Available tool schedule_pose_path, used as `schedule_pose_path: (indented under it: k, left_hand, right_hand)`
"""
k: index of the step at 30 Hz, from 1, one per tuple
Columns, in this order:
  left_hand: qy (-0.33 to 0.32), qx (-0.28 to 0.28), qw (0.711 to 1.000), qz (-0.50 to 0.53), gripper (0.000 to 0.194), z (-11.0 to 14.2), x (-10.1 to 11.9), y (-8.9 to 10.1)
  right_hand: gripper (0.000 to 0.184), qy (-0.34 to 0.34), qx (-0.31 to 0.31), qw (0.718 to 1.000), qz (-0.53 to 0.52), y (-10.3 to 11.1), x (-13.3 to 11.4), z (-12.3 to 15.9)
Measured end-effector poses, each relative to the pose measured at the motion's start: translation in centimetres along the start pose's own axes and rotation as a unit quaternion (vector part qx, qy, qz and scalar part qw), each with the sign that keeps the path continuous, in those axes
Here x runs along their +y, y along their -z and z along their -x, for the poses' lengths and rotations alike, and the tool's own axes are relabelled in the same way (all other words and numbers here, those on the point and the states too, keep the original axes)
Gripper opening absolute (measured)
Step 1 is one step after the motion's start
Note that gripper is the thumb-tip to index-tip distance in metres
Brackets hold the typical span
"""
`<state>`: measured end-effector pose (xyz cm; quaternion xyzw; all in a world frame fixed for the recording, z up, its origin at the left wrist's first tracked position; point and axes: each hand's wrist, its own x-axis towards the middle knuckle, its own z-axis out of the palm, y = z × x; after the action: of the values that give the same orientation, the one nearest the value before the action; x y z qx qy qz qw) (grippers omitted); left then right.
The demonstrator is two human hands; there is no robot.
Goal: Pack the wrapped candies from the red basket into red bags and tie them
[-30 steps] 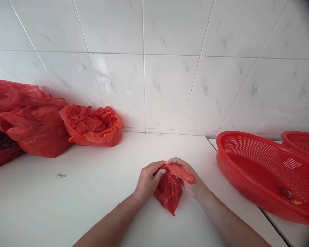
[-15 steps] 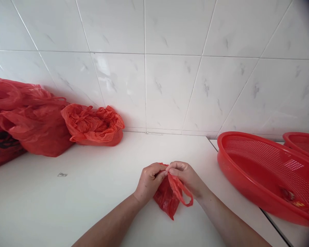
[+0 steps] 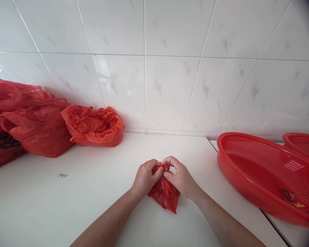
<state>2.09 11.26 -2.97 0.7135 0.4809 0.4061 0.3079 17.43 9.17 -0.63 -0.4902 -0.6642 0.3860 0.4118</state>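
A small red plastic bag [image 3: 166, 195] hangs from my fingers just over the white tabletop, its top gathered and twisted. My left hand [image 3: 145, 176] pinches the gathered top from the left side. From the right, my right hand [image 3: 179, 175] has thumb and forefinger curled at the same bunched plastic, where a small loop or knot shows. The fingertips of both hands nearly meet there. What the bag holds, if anything, cannot be made out.
A red perforated basket [image 3: 247, 178] with a few small items in it stands at the right, another red basket [image 3: 302, 142] behind it. An opened red bag [image 3: 98, 128] and fuller red bags [image 3: 43, 127] line the tiled wall [image 3: 170, 92] on the left. A mark [image 3: 62, 175] shows on the tabletop [image 3: 92, 195].
The long handle loop that hung on the right of the bag has been drawn up into the bunched top. My hands and the bag have shifted slightly left.
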Motion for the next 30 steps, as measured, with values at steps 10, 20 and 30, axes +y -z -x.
schedule_pose_path:
  k: [10,20,30]
  left_hand:
    - [-0.026,-0.009,0.999,-0.027,0.008,0.0,0.0,-0.4]
    - [-0.098,-0.038,0.989,-0.102,0.015,0.3,-0.1,-0.1]
    - [-0.181,-0.01,0.966,-0.182,0.023,0.1,-1.2,-0.1]
  right_hand:
    - [0.022,-0.02,0.091,0.994,0.05,-0.7,1.2,-0.8]
    - [0.023,-0.006,0.059,0.998,0.0,-0.8,1.4,-0.8]
    - [0.021,-0.074,-0.009,0.979,-0.192,0.2,2.1,-0.9]
